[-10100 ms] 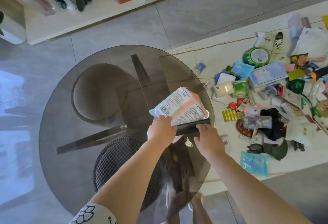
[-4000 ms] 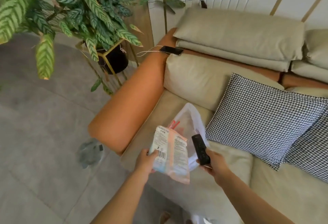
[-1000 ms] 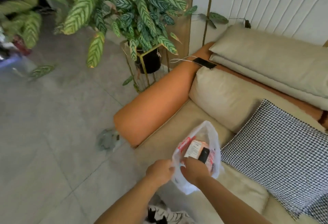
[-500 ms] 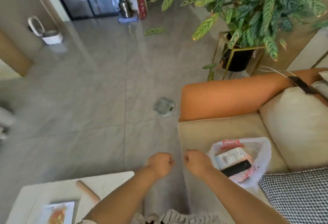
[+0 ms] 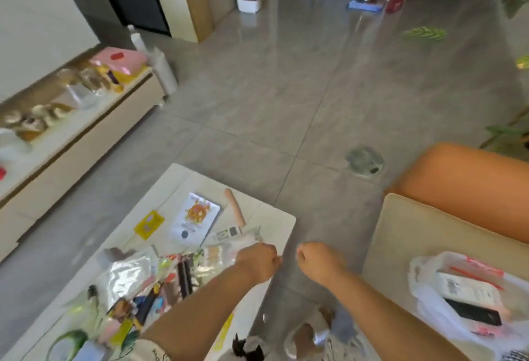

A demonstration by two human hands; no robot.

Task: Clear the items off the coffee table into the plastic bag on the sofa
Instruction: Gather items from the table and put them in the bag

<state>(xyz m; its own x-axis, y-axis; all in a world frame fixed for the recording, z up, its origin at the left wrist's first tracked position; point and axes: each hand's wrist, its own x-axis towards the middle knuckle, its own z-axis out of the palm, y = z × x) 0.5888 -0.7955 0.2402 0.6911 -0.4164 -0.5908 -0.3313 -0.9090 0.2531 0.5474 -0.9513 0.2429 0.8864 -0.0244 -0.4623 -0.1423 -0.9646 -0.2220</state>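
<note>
White coffee table (image 5: pixel 274 224): one, strewn with a blurred heap of packets
Plastic bag (image 5: pixel 423 294): one, on sofa (image 5: pixel 415 226), holding one white pack (image 5: pixel 466 289) and one black remote (image 5: pixel 472 313)
Left hand (image 5: pixel 257 260): fingers curled, empty, over table edge
Right hand (image 5: pixel 317 260): fingers curled, empty, above floor

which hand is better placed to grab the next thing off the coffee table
Probably the left. The left hand is already over the coffee table's near corner, beside the clear packet. The right hand hangs over the floor between table and sofa. Both look empty, fingers curled.
</note>
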